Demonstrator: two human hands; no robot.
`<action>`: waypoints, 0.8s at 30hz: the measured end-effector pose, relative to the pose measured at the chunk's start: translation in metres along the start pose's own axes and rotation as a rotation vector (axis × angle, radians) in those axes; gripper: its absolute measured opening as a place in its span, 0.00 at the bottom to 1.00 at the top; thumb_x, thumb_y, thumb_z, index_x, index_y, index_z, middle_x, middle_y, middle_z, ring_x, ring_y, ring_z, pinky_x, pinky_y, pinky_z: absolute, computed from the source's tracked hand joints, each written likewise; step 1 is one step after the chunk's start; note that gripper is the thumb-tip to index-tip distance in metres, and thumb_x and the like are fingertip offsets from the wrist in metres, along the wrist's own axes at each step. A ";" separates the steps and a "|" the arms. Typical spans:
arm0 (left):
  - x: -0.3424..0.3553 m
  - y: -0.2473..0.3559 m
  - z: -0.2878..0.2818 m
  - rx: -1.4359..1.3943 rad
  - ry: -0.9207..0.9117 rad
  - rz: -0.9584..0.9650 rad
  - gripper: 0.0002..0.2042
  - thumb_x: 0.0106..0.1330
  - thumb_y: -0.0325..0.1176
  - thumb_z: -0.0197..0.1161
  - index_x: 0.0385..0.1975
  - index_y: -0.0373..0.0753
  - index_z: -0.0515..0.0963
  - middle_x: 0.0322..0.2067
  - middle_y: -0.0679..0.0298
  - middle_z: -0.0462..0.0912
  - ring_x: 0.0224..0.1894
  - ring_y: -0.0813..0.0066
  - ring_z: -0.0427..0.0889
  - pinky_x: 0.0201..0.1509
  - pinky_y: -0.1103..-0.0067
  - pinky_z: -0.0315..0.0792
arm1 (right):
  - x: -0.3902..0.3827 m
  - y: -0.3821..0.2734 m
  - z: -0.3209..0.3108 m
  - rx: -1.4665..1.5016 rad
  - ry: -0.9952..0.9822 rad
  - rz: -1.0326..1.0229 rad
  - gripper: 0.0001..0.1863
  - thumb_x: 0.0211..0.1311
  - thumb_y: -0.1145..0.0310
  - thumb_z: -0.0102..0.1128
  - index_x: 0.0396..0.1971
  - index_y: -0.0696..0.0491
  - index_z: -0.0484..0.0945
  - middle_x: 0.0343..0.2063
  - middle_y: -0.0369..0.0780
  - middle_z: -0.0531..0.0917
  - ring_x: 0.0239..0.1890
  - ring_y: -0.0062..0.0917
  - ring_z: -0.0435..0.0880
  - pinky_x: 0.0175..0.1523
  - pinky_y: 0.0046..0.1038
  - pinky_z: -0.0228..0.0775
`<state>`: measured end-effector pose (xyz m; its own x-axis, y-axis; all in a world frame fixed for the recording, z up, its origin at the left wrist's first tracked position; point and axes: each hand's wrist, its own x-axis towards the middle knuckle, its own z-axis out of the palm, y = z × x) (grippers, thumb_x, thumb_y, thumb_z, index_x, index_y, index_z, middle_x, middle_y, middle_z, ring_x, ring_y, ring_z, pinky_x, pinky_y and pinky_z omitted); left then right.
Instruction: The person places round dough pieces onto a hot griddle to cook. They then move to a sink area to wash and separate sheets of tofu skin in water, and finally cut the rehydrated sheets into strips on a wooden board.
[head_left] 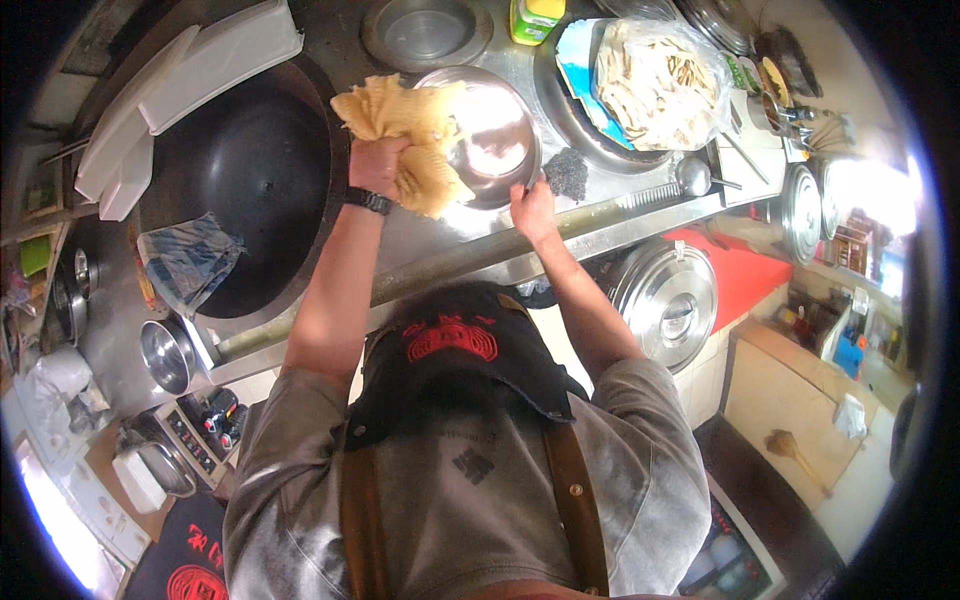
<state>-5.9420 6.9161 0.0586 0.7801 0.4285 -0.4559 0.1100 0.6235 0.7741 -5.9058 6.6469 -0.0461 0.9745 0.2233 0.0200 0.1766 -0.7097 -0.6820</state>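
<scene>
Your left hand (377, 168) clenches a crumpled pale-yellow cloth (436, 178) over the left side of a shiny round steel bowl (497, 125), upper centre; your right hand (534, 212) grips its near rim, beside a dark wiry pad (568, 176)!

Yellow cloth (430, 178) is clutched in the left hand (377, 166), the steel bowl (495, 135) is held at its near rim by the right hand (533, 209)!
</scene>
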 end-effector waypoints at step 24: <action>0.366 0.117 0.119 0.046 0.139 -0.045 0.10 0.63 0.37 0.70 0.38 0.41 0.78 0.24 0.61 0.74 0.23 0.69 0.75 0.25 0.76 0.74 | 0.085 -0.019 0.035 0.587 -0.267 0.331 0.13 0.66 0.72 0.58 0.50 0.56 0.75 0.39 0.42 0.84 0.36 0.24 0.84 0.36 0.26 0.76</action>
<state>-5.5709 7.0683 0.0348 0.6813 0.4894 -0.5444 0.1733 0.6147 0.7695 -5.8313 6.7031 -0.0569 0.8836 0.2677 -0.3841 -0.2985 -0.3097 -0.9027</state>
